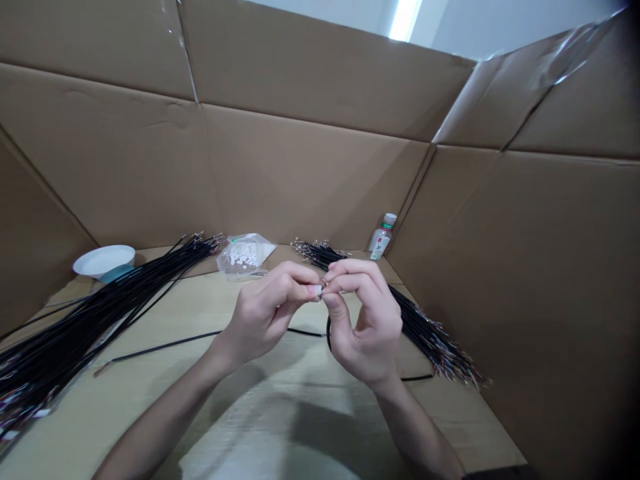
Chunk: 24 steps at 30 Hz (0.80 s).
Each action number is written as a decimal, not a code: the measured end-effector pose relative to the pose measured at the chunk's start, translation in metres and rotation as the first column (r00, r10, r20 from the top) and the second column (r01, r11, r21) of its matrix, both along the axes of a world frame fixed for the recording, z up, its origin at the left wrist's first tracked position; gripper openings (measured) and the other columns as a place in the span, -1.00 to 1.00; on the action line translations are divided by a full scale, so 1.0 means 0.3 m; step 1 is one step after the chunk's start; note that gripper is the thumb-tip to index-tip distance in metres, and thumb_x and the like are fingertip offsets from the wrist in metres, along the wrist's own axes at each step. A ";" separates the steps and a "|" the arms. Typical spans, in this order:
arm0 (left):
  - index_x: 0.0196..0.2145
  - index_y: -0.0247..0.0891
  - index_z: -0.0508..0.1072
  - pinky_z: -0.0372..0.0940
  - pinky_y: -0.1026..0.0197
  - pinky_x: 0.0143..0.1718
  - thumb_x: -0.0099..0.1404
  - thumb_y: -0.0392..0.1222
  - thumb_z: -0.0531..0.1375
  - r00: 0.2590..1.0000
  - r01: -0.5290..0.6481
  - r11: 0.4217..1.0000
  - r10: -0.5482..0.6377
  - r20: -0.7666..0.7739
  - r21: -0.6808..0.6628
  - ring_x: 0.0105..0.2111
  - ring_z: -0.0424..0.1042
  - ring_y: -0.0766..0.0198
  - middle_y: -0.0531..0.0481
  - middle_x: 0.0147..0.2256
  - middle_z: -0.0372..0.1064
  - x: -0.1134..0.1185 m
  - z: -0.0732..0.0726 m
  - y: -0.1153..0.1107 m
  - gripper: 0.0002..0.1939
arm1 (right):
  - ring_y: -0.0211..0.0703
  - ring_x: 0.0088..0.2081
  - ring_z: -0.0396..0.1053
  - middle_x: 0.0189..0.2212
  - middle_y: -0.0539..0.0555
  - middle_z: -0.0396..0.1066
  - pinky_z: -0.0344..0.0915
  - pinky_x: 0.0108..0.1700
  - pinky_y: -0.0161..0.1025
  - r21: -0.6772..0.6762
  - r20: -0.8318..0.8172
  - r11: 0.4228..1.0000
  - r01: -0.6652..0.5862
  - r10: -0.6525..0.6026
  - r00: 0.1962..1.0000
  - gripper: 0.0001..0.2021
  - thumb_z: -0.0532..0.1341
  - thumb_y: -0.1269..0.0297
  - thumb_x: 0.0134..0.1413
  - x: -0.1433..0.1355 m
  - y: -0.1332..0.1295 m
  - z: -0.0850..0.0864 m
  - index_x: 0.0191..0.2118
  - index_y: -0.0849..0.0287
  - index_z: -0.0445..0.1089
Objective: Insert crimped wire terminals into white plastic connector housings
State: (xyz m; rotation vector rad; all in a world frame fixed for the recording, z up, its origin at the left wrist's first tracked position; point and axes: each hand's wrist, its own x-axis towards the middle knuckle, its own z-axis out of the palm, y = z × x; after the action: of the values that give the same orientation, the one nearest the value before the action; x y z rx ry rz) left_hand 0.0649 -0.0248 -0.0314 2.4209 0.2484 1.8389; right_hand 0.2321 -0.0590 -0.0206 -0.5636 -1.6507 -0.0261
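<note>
Connector (319, 291), small, white: clamped in left hand's (267, 307) fingers. Right hand's (364, 317) fingers at its side, grip unclear. Black cable bundle (127, 290) toward table's (100, 427) left edge.

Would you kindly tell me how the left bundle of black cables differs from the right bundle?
The left bundle looks bulkier and fills more of the view than the right bundle. The left bundle runs off the left edge of the picture, while the right bundle shows both ends. The right bundle is partly hidden behind the right hand; the left bundle is not. Both are black cables with thin wires fanning out at the ends.
</note>
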 end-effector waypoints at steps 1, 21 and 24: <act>-0.17 -0.32 0.47 0.46 0.40 -0.15 0.40 -0.57 0.25 1.000 0.006 1.000 -0.006 0.018 -0.010 -0.18 0.54 0.41 -0.09 -0.17 0.54 0.002 -0.002 -0.001 -0.81 | -0.13 -0.11 0.46 -0.22 0.05 0.47 0.42 -0.01 -0.13 -0.021 -0.012 1.000 -0.005 0.005 1.000 -0.82 0.24 0.58 0.26 0.002 -0.001 0.001 -0.23 0.13 0.40; -0.11 -0.37 0.54 0.53 0.29 -0.01 0.38 -0.60 0.25 0.999 0.026 0.994 -0.029 0.026 0.102 -0.04 0.60 0.29 -0.18 -0.07 0.58 -0.005 -0.011 -0.027 -0.77 | -0.16 -0.12 0.47 -0.20 0.03 0.48 0.44 -0.05 -0.16 0.003 -0.013 1.000 -0.016 0.016 1.000 -0.81 0.25 0.60 0.20 0.004 -0.038 0.009 -0.21 0.15 0.46; -0.15 -0.35 0.53 0.54 0.33 -0.06 0.42 -0.53 0.25 1.000 -0.020 0.991 0.018 0.012 0.131 -0.07 0.61 0.31 -0.15 -0.11 0.60 -0.005 -0.005 -0.024 -0.84 | -0.15 -0.13 0.47 -0.20 0.04 0.48 0.44 -0.06 -0.15 0.009 -0.009 1.000 -0.019 0.019 1.000 -0.81 0.26 0.61 0.20 0.003 -0.037 0.009 -0.22 0.16 0.45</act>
State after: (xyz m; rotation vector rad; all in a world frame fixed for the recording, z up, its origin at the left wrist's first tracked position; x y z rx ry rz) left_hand 0.0635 -0.0320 -0.0329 2.5010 0.1549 1.9338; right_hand 0.2330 -0.0702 -0.0180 -0.5409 -1.6465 -0.0166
